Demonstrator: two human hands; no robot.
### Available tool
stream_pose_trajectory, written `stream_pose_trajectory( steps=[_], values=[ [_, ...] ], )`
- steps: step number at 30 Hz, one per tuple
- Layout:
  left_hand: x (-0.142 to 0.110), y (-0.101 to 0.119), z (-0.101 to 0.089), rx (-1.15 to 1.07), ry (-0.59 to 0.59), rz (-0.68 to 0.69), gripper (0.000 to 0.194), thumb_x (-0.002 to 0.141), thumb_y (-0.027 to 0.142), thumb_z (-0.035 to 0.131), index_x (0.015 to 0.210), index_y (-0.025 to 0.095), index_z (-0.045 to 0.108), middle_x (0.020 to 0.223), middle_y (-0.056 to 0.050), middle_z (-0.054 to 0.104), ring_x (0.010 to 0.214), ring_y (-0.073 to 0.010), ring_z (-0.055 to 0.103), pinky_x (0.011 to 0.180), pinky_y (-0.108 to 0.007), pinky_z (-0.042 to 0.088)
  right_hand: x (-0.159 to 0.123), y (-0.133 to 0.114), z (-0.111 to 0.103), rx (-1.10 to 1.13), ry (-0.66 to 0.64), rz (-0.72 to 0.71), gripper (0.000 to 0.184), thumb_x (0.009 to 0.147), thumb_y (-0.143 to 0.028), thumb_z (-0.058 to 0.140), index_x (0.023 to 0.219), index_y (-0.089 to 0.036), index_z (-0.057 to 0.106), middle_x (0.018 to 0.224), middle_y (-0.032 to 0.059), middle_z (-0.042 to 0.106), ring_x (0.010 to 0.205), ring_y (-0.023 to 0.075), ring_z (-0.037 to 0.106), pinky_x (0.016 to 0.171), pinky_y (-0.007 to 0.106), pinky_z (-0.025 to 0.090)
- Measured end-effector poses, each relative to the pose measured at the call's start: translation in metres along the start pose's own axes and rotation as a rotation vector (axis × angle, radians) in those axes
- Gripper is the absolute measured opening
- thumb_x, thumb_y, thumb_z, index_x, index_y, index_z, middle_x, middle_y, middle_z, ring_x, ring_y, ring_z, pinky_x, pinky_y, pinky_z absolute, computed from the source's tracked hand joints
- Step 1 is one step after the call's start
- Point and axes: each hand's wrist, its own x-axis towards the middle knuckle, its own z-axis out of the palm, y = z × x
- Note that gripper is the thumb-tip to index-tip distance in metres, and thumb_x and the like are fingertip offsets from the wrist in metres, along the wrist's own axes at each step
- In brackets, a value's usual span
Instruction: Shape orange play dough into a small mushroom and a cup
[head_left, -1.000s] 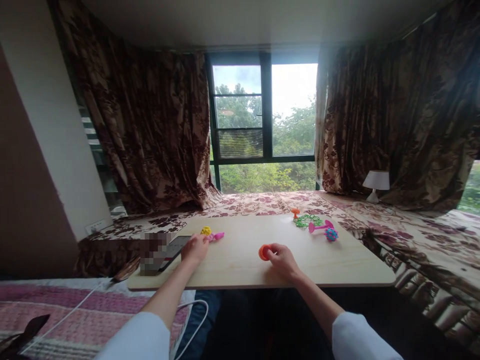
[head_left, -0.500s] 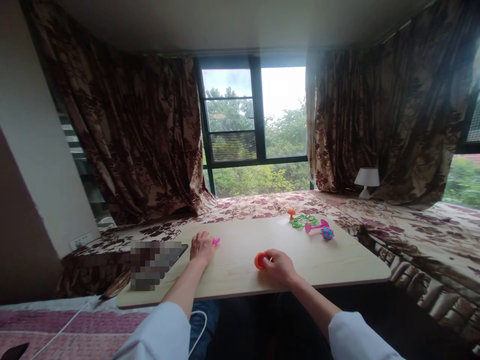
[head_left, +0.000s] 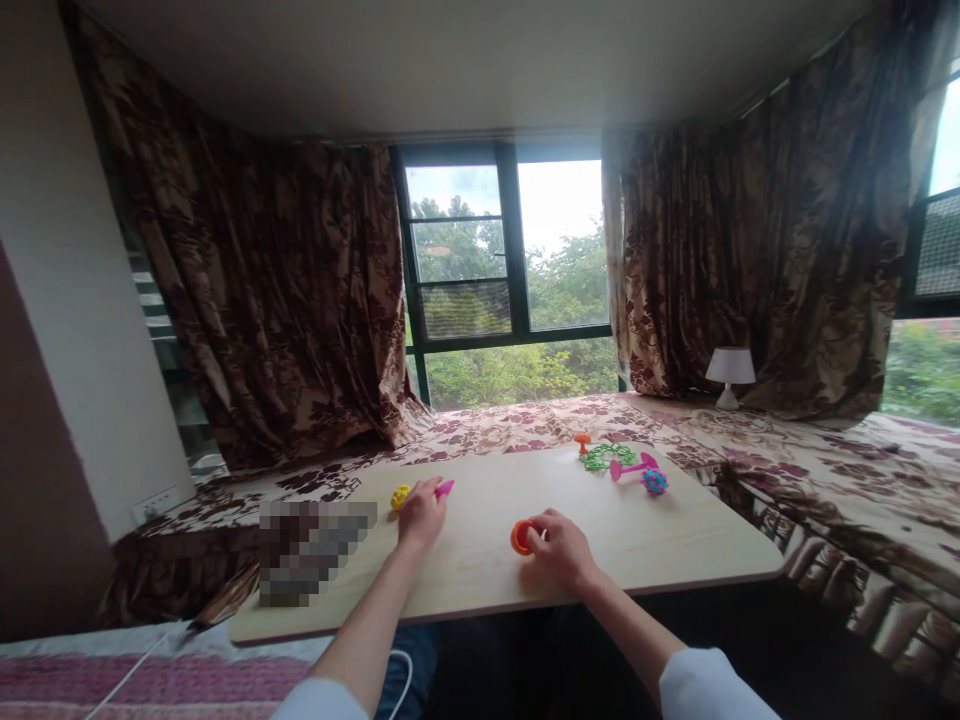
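Observation:
A small pink pointed piece point(head_left: 445, 488) pokes out from the fingers of my left hand point(head_left: 421, 518), which are closed around it over the left part of the table. Just left of that hand lies a yellow knobbly ball point(head_left: 400, 497), apart from the fingers. My right hand point(head_left: 562, 550) pinches the rim of an orange round cup-like piece point(head_left: 519, 538) near the table's front middle. Its opening faces up toward me, and the fingers hide its right side.
Toward the table's point(head_left: 480, 570) back right lie an orange mushroom-shaped piece point(head_left: 583, 442), a green loopy chain point(head_left: 606, 457), a pink piece with flared ends point(head_left: 626, 468) and a blue-and-pink knobbly ball point(head_left: 655, 482). A blurred-out flat object point(head_left: 307, 550) lies at the left.
My left hand has shifted right with the pink piece, and the yellow ball now shows beside it. My right hand keeps its hold on the orange piece. The view has tilted up slightly.

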Motion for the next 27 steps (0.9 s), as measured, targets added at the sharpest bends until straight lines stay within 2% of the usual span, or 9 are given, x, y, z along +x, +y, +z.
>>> stream_pose_trajectory(
  steps=[3, 6, 8, 10, 16, 21, 24, 27],
  values=[
    [-0.022, 0.013, 0.023, -0.277, 0.003, -0.106, 0.018, 0.077, 0.023, 0.050, 0.092, 0.018, 0.059, 0.094, -0.008, 0.063, 0.095, -0.0198, 0.057, 0.086, -0.038, 0.044, -0.002, -0.001, 0.000, -0.034, -0.001, -0.011, 0.021, 0.080, -0.024, 0.047, 0.081, -0.024, 0.068, 0.080, 0.0004, 0.061, 0.064, 0.0110, 0.055, 0.060, 0.021, 0.035],
    [-0.050, 0.024, 0.038, -0.539, -0.060, -0.213, 0.018, 0.077, 0.015, 0.049, 0.093, 0.016, 0.058, 0.087, -0.008, 0.065, 0.085, -0.0167, 0.062, 0.076, -0.033, 0.051, -0.005, -0.003, -0.002, -0.033, 0.017, -0.034, 0.024, 0.079, -0.022, 0.049, 0.097, -0.026, 0.064, 0.087, 0.0008, 0.062, 0.068, 0.0116, 0.057, 0.064, 0.021, 0.036],
    [-0.065, 0.029, 0.041, -1.031, -0.159, -0.475, 0.017, 0.075, 0.009, 0.050, 0.089, 0.014, 0.059, 0.085, -0.008, 0.065, 0.083, -0.0165, 0.063, 0.076, -0.033, 0.053, -0.006, -0.004, -0.003, -0.037, 0.032, -0.041, 0.023, 0.080, -0.022, 0.050, 0.097, -0.027, 0.064, 0.087, 0.0006, 0.062, 0.070, 0.0118, 0.057, 0.065, 0.021, 0.036],
    [-0.076, 0.033, 0.043, -1.249, -0.198, -0.576, 0.016, 0.075, 0.007, 0.053, 0.088, 0.013, 0.059, 0.085, -0.009, 0.065, 0.081, -0.0153, 0.063, 0.077, -0.030, 0.053, -0.006, -0.004, -0.003, -0.049, 0.042, -0.046, 0.021, 0.081, -0.023, 0.048, 0.091, -0.028, 0.066, 0.086, 0.0005, 0.061, 0.072, 0.0120, 0.058, 0.064, 0.020, 0.036],
    [-0.086, 0.041, 0.050, -1.167, -0.189, -0.563, 0.019, 0.073, 0.004, 0.057, 0.090, 0.013, 0.061, 0.082, -0.006, 0.065, 0.072, -0.0114, 0.063, 0.065, -0.022, 0.054, -0.004, -0.003, 0.001, -0.064, 0.005, -0.038, 0.022, 0.084, -0.028, 0.045, 0.091, -0.027, 0.066, 0.084, 0.0003, 0.062, 0.072, 0.0124, 0.059, 0.064, 0.021, 0.037],
    [-0.085, 0.044, 0.052, -1.269, -0.207, -0.644, 0.020, 0.078, 0.007, 0.051, 0.095, 0.015, 0.059, 0.073, -0.004, 0.062, 0.061, -0.0088, 0.060, 0.055, -0.020, 0.053, -0.005, -0.006, -0.006, 0.019, 0.133, -0.034, 0.026, 0.085, -0.030, 0.043, 0.104, -0.024, 0.060, 0.092, 0.0021, 0.061, 0.073, 0.0132, 0.058, 0.066, 0.022, 0.039],
    [-0.086, 0.048, 0.050, -1.355, -0.261, -0.661, 0.017, 0.082, 0.018, 0.048, 0.095, 0.013, 0.058, 0.071, -0.005, 0.061, 0.063, -0.0115, 0.061, 0.061, -0.026, 0.054, -0.008, -0.016, -0.015, 0.123, 0.226, -0.053, 0.027, 0.088, -0.027, 0.038, 0.102, -0.022, 0.060, 0.092, 0.0025, 0.059, 0.071, 0.0118, 0.057, 0.068, 0.022, 0.041],
    [-0.089, 0.054, 0.049, -1.362, -0.320, -0.649, 0.023, 0.083, 0.027, 0.047, 0.097, 0.012, 0.056, 0.078, -0.008, 0.062, 0.071, -0.0147, 0.062, 0.069, -0.031, 0.053, -0.013, -0.031, -0.020, 0.199, 0.244, -0.104, 0.026, 0.089, -0.027, 0.037, 0.100, -0.023, 0.060, 0.090, 0.0023, 0.058, 0.073, 0.0120, 0.056, 0.071, 0.022, 0.041]
  ],
)
